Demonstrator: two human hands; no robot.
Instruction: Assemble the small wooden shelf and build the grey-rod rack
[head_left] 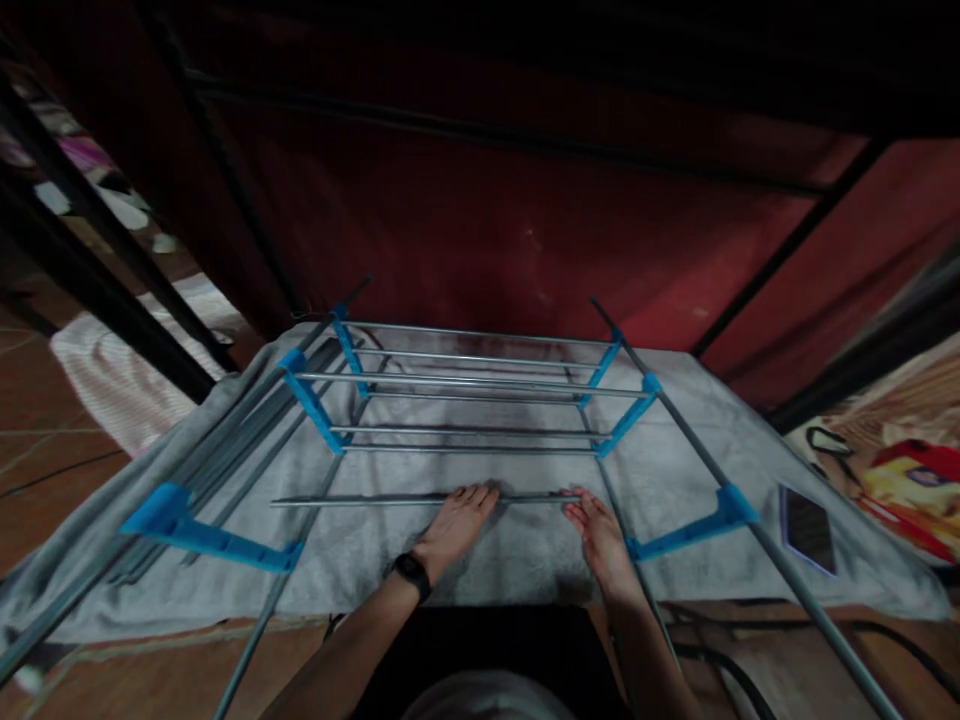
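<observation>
A thin grey metal rod (360, 501) lies crosswise in front of me, low over the grey blanket. My left hand (459, 515), with a black band on its wrist, is closed over the rod right of its middle. At the rod's right end, my right hand (596, 525) holds it between thumb and fingers. Around both hands stands a partly assembled rack of metal tubes. Blue plastic brackets, a left one (210, 535) and a right one (694, 525), join the side tubes nearest me. Farther back, several crossbars (472, 433) span between more blue brackets (628, 420).
Loose metal tubes (255, 440) lie along the left of the grey blanket (682, 450). A phone (808, 530) rests at its right edge. Behind stands a dark red panel (510, 240) with black framing. Cables (720, 660) run over the tiled floor.
</observation>
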